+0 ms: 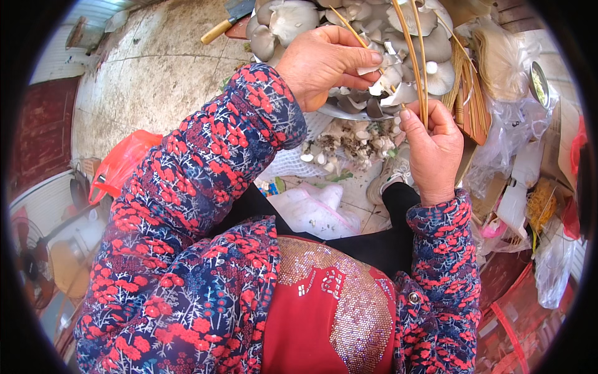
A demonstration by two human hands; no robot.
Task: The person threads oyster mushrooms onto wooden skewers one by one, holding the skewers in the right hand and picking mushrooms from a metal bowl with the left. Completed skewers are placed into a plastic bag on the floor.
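Observation:
Above a metal tray (357, 115) heaped with grey oyster mushrooms (294, 21), my left hand (329, 63) pinches a piece of mushroom (368, 70) between thumb and fingers. A thin wooden stick (345, 21) passes by those fingers, with torn mushroom pieces (399, 95) near its lower end. My right hand (434, 140) is closed around the lower ends of several long thin sticks (414, 56), which point away from me. The two hands are apart, the right one nearer to me. Below the tray's near edge lie mushroom clusters with dirty stem bases (357, 140).
A cleaver with a wooden handle (217, 32) lies at the upper left. Bundled thin sticks (472, 107) and clear plastic bags (502, 135) are at the right. A white bag (317, 210) lies between my legs, a red plastic bag (128, 161) at the left.

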